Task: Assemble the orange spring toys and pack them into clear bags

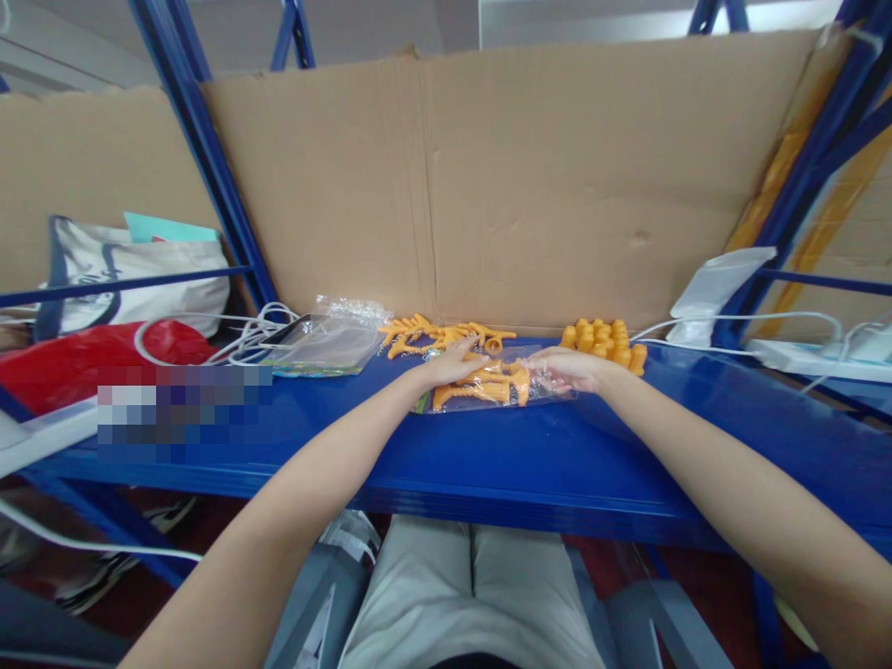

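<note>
A clear plastic bag [544, 392] with orange plastic pieces [480, 392] inside lies on the blue shelf, between my two hands. My left hand [450, 364] rests over its left end, fingers stretched out across the film. At the other end, my right hand [577, 370] pinches the bag's edge with the fingers closed. Just behind the bag are loose orange branching pieces [418, 333] and an orange ring-ended piece [493, 345]. Right of my right hand stands a cluster of short orange cylinders [605, 342].
Flat clear packets [327, 342] and coiled white cables [261, 336] lie to the left. A cardboard panel [557, 186] closes off the back. Beyond the left post sit a canvas bag [139, 279] and red plastic [104, 358]. A white pouch [717, 293] leans by the right post.
</note>
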Tool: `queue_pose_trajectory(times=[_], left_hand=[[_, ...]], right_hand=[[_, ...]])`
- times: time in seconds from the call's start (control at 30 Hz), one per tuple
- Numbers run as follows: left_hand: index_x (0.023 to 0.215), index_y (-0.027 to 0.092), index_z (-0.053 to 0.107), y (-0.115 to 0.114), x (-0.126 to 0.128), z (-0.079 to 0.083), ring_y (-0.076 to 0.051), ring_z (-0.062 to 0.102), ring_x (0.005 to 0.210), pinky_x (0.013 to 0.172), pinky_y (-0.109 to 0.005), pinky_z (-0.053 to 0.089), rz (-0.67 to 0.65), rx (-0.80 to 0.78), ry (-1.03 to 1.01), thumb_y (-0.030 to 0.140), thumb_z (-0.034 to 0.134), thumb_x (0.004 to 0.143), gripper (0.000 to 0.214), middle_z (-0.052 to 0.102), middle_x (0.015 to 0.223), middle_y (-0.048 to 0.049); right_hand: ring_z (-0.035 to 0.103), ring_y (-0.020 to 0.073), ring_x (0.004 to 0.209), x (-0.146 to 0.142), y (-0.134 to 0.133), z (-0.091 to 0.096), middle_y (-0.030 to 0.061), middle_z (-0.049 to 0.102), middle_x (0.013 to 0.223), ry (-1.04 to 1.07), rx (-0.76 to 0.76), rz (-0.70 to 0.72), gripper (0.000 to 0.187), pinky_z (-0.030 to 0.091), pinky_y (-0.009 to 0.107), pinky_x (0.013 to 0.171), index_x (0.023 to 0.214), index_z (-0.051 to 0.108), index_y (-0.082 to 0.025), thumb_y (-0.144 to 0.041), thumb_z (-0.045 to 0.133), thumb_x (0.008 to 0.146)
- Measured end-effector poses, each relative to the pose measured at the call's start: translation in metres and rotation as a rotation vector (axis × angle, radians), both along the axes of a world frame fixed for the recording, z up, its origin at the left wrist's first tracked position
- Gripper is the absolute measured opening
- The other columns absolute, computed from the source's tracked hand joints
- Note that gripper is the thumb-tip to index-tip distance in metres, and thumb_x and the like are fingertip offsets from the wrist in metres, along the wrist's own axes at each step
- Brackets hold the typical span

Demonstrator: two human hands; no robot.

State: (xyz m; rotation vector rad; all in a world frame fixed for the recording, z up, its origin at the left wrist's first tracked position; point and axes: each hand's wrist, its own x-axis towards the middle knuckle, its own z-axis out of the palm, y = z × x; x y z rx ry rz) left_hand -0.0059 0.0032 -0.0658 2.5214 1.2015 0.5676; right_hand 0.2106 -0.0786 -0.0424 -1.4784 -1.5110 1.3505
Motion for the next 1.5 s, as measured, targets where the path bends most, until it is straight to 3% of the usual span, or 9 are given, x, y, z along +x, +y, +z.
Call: queue_pose_trajectory(times=[0.17,0.27,0.37,0.57,0.73,0.9,1.1,1.27,1.5], left_hand=[[0.109,0.016,0.067,-0.003,0.002,0.005,-0.024,0.055,0.117,0.103,-0.036,0.039,-0.061,0.065,-0.099,0.04,0.055,0.081,0.038,0.064,0.122,-0.0095],[0.089,0.019,0.071,-0.004,0.005,0.004,-0.022,0.056,0.116,0.102,-0.035,0.039,-0.088,0.105,-0.192,0.033,0.057,0.079,0.022,0.069,0.111,-0.0068],[0.084,0.019,0.069,-0.005,0.008,0.004,-0.021,0.059,0.109,0.1,-0.035,0.041,-0.055,0.108,-0.253,0.031,0.055,0.081,0.019,0.07,0.107,-0.0069],[0.089,0.017,0.064,-0.006,0.01,0.005,-0.025,0.06,0.104,0.091,-0.036,0.045,0.187,0.038,-0.288,0.032,0.047,0.087,0.023,0.069,0.104,-0.0093],[0.089,0.018,0.061,-0.005,0.009,0.005,-0.025,0.06,0.105,0.09,-0.036,0.045,0.196,-0.005,-0.26,0.031,0.034,0.093,0.03,0.07,0.098,-0.0079],[0.098,0.017,0.061,-0.004,0.008,0.007,-0.026,0.057,0.112,0.095,-0.037,0.043,0.201,0.013,-0.202,0.033,0.03,0.094,0.035,0.068,0.109,-0.0087],[0.111,0.016,0.059,-0.004,0.008,0.002,-0.026,0.055,0.117,0.101,-0.038,0.04,0.149,0.083,-0.043,0.035,0.03,0.094,0.038,0.064,0.12,-0.0102],[0.13,0.011,0.047,-0.005,0.008,-0.001,-0.026,0.04,0.133,0.11,-0.037,0.029,0.118,0.139,0.097,0.038,0.03,0.095,0.048,0.048,0.141,-0.0146],[0.138,0.009,0.039,-0.006,0.007,0.001,-0.027,0.031,0.138,0.112,-0.039,0.024,0.113,0.11,0.211,0.045,0.023,0.096,0.057,0.038,0.148,-0.0162]], right_hand=[[0.026,0.0009,0.037,-0.005,0.003,-0.005,-0.0063,0.039,0.049,0.044,0.043,0.004,0.036,0.017,0.015,0.031,0.063,0.049,-0.017,-0.039,0.075,0.072],[0.025,0.0011,0.036,-0.004,0.006,-0.009,-0.0069,0.037,0.047,0.079,0.056,-0.008,0.04,0.016,0.015,0.03,0.058,0.044,-0.017,-0.039,0.072,0.075],[0.024,0.0015,0.036,-0.004,0.009,-0.014,-0.0073,0.037,0.046,0.162,0.03,0.006,0.039,0.017,0.015,0.03,0.058,0.044,-0.017,-0.036,0.072,0.077],[0.037,0.0047,0.038,-0.007,0.01,-0.02,-0.0043,0.046,0.048,0.25,0.0,-0.043,0.019,0.031,0.015,0.034,0.068,0.054,-0.015,-0.023,0.064,0.082],[0.049,0.0053,0.042,-0.01,0.006,-0.015,-0.0025,0.057,0.056,0.244,-0.018,-0.084,0.007,0.036,0.014,0.037,0.078,0.058,-0.015,-0.009,0.061,0.081],[0.055,0.0079,0.048,-0.011,0.001,-0.01,-0.0014,0.061,0.062,0.279,-0.014,-0.094,0.014,0.042,0.016,0.041,0.09,0.058,-0.016,-0.004,0.056,0.082],[0.054,0.0079,0.049,-0.011,0.001,-0.008,0.0004,0.063,0.063,0.238,0.025,-0.1,0.015,0.04,0.016,0.04,0.091,0.06,-0.015,-0.005,0.056,0.082],[0.045,0.0053,0.042,0.0,0.009,-0.005,-0.001,0.06,0.061,0.074,0.133,-0.161,0.004,0.032,0.017,0.035,0.08,0.061,-0.015,-0.012,0.063,0.078],[0.034,0.004,0.037,0.026,0.028,0.008,-0.0081,0.039,0.048,0.12,0.33,-0.364,0.026,0.028,0.017,0.037,0.067,0.042,-0.02,-0.026,0.058,0.087]])
